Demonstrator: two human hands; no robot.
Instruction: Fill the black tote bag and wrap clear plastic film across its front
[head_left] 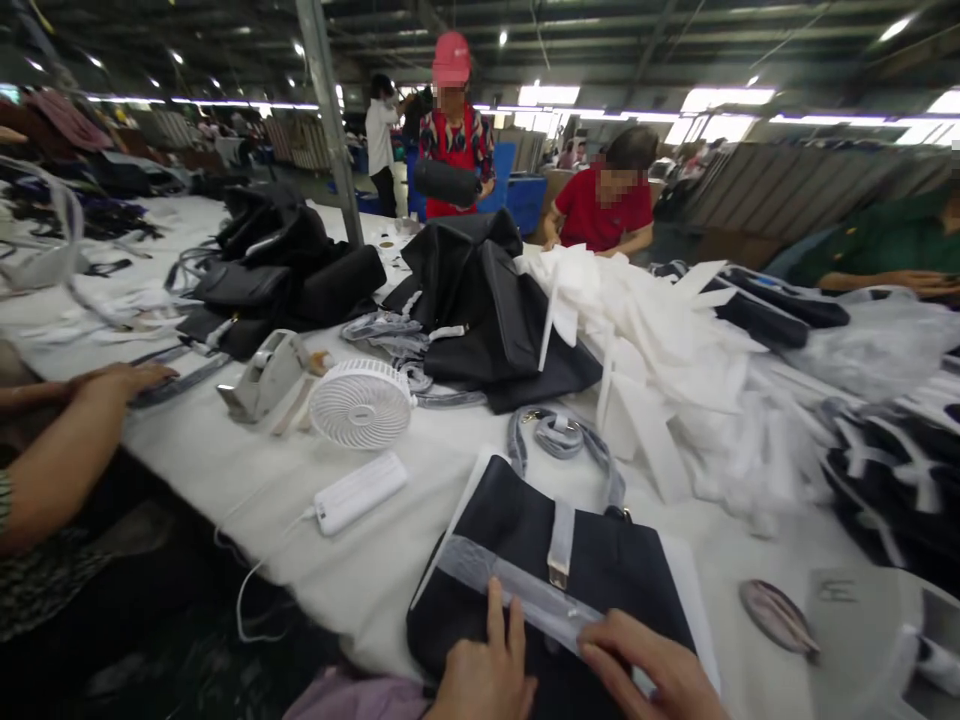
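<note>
A black handbag lies flat on the white table in front of me. Across it runs a strip of translucent film. My left hand rests on the bag, its index and middle fingers stretched out onto the film. On the right, my right hand has its fingers closed at the film's other end; part of the strip is hidden beneath them. A wrapped tab with a metal buckle sits just above the film. The bag's plastic-wrapped handle extends toward the back, around a coiled strap.
Left of the bag are a white power bank with a cable, a white fan and a tape dispenser. Black bags and white sheets pile up behind. A co-worker's arm reaches in at left; other people stand beyond.
</note>
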